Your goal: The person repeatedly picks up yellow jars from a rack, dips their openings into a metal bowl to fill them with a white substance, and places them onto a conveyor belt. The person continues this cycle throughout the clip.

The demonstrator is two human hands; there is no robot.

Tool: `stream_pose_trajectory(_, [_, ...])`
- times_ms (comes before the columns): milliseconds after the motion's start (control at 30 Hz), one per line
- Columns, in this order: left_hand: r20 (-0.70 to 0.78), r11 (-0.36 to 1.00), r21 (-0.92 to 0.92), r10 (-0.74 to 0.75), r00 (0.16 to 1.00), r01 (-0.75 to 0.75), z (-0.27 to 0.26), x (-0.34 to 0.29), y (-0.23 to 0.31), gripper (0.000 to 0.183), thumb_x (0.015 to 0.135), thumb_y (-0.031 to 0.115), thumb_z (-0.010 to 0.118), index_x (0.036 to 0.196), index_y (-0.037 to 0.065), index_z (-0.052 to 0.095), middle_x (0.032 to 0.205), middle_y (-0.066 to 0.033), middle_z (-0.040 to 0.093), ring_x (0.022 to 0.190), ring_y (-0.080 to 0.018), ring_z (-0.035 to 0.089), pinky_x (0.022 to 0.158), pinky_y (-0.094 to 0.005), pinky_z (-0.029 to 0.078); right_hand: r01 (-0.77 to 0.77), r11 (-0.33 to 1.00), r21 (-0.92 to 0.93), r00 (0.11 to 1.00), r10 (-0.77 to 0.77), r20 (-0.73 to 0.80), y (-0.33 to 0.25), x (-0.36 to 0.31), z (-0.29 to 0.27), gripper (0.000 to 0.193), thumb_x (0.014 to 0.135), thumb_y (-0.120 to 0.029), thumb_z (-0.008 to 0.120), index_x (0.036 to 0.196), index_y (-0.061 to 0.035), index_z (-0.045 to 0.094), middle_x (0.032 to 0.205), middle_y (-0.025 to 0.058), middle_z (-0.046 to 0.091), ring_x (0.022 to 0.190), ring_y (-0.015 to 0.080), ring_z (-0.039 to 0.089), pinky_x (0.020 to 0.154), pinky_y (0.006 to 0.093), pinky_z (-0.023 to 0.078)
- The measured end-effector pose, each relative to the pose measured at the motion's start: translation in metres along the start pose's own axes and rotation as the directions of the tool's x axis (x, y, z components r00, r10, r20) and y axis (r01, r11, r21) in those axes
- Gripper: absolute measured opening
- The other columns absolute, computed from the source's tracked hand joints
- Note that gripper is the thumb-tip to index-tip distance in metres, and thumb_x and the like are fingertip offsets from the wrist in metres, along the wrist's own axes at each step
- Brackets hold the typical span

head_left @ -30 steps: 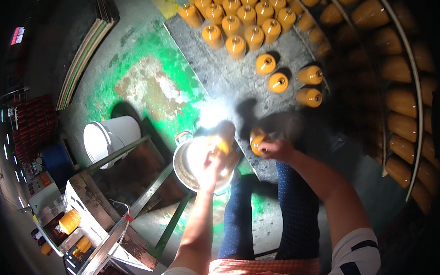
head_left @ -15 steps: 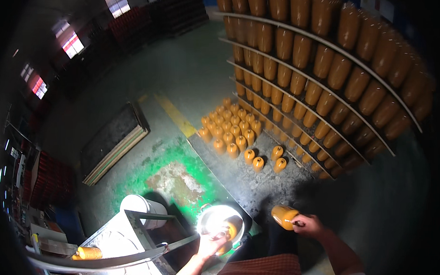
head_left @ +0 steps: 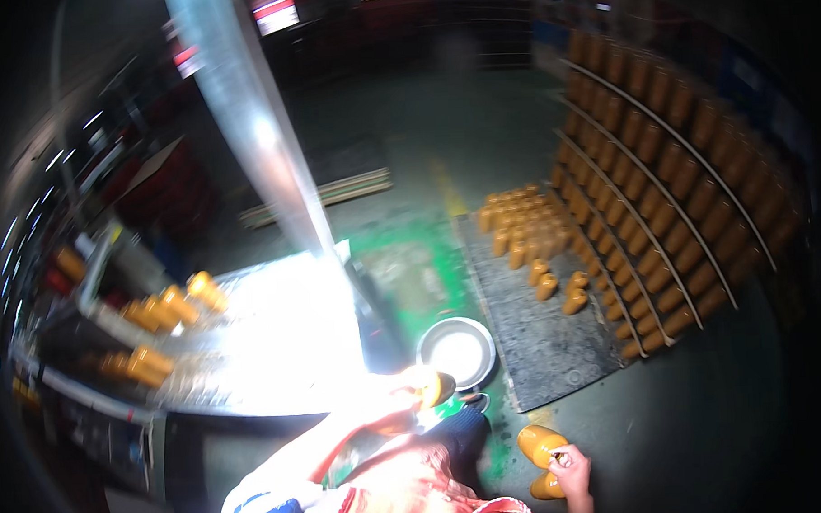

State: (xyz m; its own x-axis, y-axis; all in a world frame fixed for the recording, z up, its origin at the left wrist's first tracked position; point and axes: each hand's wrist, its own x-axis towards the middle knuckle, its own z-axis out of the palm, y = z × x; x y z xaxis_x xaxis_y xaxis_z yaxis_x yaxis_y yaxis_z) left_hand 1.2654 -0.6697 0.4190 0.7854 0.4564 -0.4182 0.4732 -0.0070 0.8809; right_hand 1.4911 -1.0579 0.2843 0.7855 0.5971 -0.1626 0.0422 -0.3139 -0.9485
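In the lower middle, my left hand (head_left: pixel 399 400) is closed around an orange bottle (head_left: pixel 431 391), whose dark round end faces right. Strong glare washes out part of that hand. A grey metal bucket (head_left: pixel 489 346) with something white and bright inside stands just beyond it. Lower right, my right hand (head_left: pixel 573 471) pinches a glossy orange bottle (head_left: pixel 538 443) at its narrow end. A second orange bottle (head_left: pixel 547 487) lies right against it, below the fingers; whether the hand holds this one too, I cannot tell.
Left of me is a brightly lit worktop (head_left: pixel 295 324) with several orange bottles (head_left: pixel 170 308) near its far side. A metal post (head_left: pixel 266 135) rises beside it. To the right, a tall rack (head_left: pixel 666 193) holds many bottles; more bottles (head_left: pixel 518 218) stand on a dark floor board (head_left: pixel 559 360).
My view has swung left, bringing in the worktop and post. My left hand has come out of the bucket with an orange bottle. A second bottle now shows beside my right hand.
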Motion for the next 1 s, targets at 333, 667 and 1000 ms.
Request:
stream_pose_trajectory(333, [-0.432, 0.985, 0.138, -0.03, 0.901, 0.099, -0.068, -0.244, -0.07, 0.042, 0.083, 0.009, 0.074, 0.123, 0.002, 0.067, 0.103, -0.0028, 0.072, 0.092, -0.0072, 0.061, 0.087, -0.025, 0.05, -0.131, 0.976, 0.172, 0.913, 0.051, 0.404, -0.045, -0.093, 0.146, 0.016, 0.08, 0.007, 0.068, 0.093, -0.0016, 0.065, 0.065, -0.0038, 0.054, 0.051, 0.0021, 0.047, 0.046, 0.0197, 0.036])
stream_pose_trajectory(667, [-0.746, 0.94, -0.332, -0.313, 0.587, 0.081, -0.184, -0.392, -0.139, 0.035, 0.08, 0.009, 0.073, 0.114, 0.0, 0.071, 0.072, 0.0024, 0.061, 0.056, -0.0034, 0.047, 0.05, -0.0221, 0.038, 0.242, 0.967, 0.075, 0.763, -0.237, 0.602, -0.142, -0.078, 0.303, 0.013, 0.08, 0.002, 0.072, 0.092, -0.0005, 0.069, 0.073, -0.0036, 0.059, 0.061, 0.0009, 0.046, 0.055, 0.0179, 0.037])
stream_pose_trajectory(1000, [-0.622, 0.965, -0.088, 0.141, 0.77, -0.248, -0.466, -0.374, -0.108, 0.029, 0.086, -0.001, 0.071, 0.115, -0.001, 0.068, 0.056, 0.0069, 0.048, 0.045, 0.0005, 0.039, 0.043, -0.0197, 0.029, 0.133, 0.99, 0.041, 0.9, -0.138, 0.413, -0.304, -0.088, 0.478, 0.019, 0.082, 0.005, 0.069, 0.1, 0.0001, 0.066, 0.075, -0.0054, 0.058, 0.065, -0.0001, 0.048, 0.057, 0.0172, 0.038])
